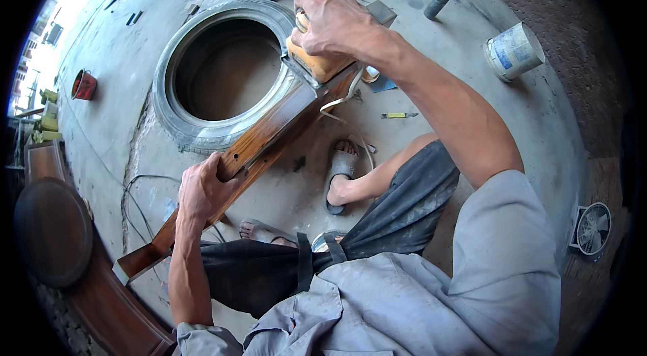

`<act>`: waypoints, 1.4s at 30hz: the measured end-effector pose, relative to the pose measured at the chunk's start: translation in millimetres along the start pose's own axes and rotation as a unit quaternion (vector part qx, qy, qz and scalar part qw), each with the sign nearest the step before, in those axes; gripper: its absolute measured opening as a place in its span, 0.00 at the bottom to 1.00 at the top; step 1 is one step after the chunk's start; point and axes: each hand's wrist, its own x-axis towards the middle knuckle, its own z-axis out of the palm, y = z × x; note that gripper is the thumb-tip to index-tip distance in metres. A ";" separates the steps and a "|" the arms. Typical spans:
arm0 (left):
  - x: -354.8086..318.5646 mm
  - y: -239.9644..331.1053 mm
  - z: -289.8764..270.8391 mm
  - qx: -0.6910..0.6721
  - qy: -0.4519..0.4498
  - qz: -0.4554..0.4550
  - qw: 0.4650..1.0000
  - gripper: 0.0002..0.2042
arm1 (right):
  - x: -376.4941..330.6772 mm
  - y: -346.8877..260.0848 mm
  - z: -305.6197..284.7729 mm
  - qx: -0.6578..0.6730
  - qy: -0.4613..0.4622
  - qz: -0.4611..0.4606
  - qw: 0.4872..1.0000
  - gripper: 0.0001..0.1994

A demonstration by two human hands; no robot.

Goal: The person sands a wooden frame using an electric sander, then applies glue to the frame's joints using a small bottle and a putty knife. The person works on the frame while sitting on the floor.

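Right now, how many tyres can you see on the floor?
1. The tyre lies flat on the concrete floor, under the far end of the wooden piece. Others may be hidden out of view.

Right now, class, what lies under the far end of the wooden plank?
The plank rests its far end on a tyre lying flat on the concrete floor. The right hand presses an orange pad on that end, hiding the contact spot. The left hand grips the plank lower down.

Bare concrete floor, tyre lying flat at ten o'clock, white tin at two o'clock, red bucket at nine o'clock, small fan at four o'clock
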 end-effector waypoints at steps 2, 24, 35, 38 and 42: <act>-2.4 0.7 -1.7 0.002 0.003 -0.001 1.000 0.18 | -6.5 -16.6 1.3 0.021 -0.016 -0.010 1.000 0.26; -4.0 -0.6 0.7 -0.008 0.026 0.010 1.000 0.17 | -13.2 -8.7 -13.6 0.025 -0.043 0.008 0.999 0.26; -2.1 1.7 2.8 -0.017 0.017 -0.008 1.000 0.17 | 3.2 2.3 -5.5 0.008 -0.011 -0.003 1.000 0.26; -4.2 0.8 -0.8 0.000 0.017 -0.004 1.000 0.18 | -20.4 3.6 3.6 0.022 0.027 -0.012 0.999 0.24; -4.1 2.8 -3.2 0.000 0.012 -0.009 1.000 0.18 | -54.2 -32.3 4.9 0.014 0.058 -0.030 0.998 0.21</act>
